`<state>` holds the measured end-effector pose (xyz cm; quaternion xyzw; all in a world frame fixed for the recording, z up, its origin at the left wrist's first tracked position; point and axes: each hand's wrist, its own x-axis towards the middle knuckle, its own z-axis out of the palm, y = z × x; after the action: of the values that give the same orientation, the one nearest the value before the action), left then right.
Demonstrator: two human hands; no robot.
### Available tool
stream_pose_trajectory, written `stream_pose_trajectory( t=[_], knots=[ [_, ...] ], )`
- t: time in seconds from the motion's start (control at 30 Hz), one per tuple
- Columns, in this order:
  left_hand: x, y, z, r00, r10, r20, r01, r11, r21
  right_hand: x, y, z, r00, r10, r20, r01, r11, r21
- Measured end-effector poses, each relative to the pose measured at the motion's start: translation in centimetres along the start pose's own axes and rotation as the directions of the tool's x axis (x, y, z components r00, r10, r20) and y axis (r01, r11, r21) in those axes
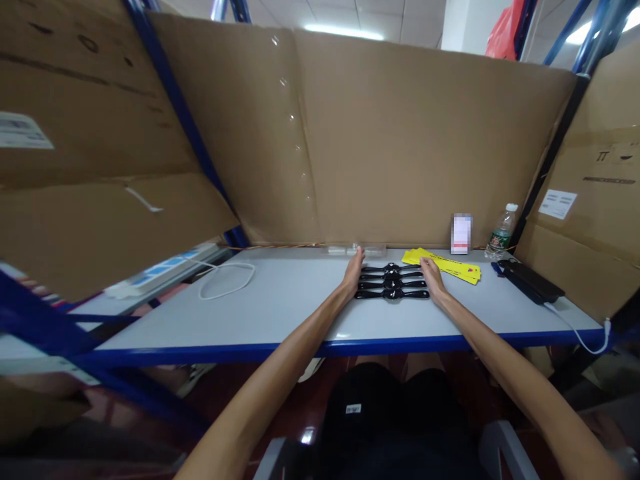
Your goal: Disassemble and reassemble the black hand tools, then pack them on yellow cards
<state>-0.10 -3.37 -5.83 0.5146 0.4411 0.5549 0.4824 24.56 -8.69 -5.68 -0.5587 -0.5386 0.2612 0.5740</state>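
Note:
Several black watch-like straps (pixel 393 280) lie in a row of parallel lines on the grey table (pixel 280 307). My left hand (pixel 354 270) rests flat with fingers stretched out against the left ends of the straps. My right hand (pixel 432 275) lies open against their right ends. Just behind the straps sits a clear plastic bag (pixel 350 250).
Yellow cards (pixel 445 264) lie right of the straps. A small white box (pixel 461 233) and a water bottle (pixel 501 232) stand at the back right. A black phone (pixel 530 280) with a white cable lies at the right edge. A white cord (pixel 225 279) and power strip (pixel 160 272) sit left. Cardboard walls surround the table.

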Motion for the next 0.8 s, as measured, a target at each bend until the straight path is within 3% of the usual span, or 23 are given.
stream_pose_trajectory(
  t=[0.1,0.4,0.53,0.6,0.7,0.8],
  knots=[
    [-0.1,0.2,0.1,1.0,0.005,0.016,-0.005,1.0,-0.005,-0.5,-0.7,0.2,0.998,0.048,0.032,-0.047,0.999,-0.011],
    [-0.4,0.7,0.3,0.999,0.034,0.014,-0.035,0.999,0.028,-0.9,-1.2,0.4,0.995,0.002,0.097,0.006,0.996,-0.084],
    [-0.9,1.3,0.0,0.996,0.088,0.02,-0.09,0.973,0.212,-0.7,-1.1,-0.2,0.999,-0.009,0.04,0.012,0.998,-0.067],
    [-1.3,1.6,-0.2,0.974,0.22,0.052,-0.222,0.887,0.405,-0.7,-1.0,-0.5,0.998,-0.053,0.015,0.054,0.994,-0.095],
    [-2.0,1.8,-0.2,0.895,0.395,0.205,-0.429,0.641,0.637,-0.8,-1.0,-0.8,0.986,-0.166,-0.034,0.156,0.968,-0.198],
    [-2.8,1.7,-0.1,0.848,0.363,0.385,-0.52,0.438,0.733,-1.1,-1.1,-0.8,0.97,-0.239,-0.038,0.215,0.924,-0.316]
  ],
)
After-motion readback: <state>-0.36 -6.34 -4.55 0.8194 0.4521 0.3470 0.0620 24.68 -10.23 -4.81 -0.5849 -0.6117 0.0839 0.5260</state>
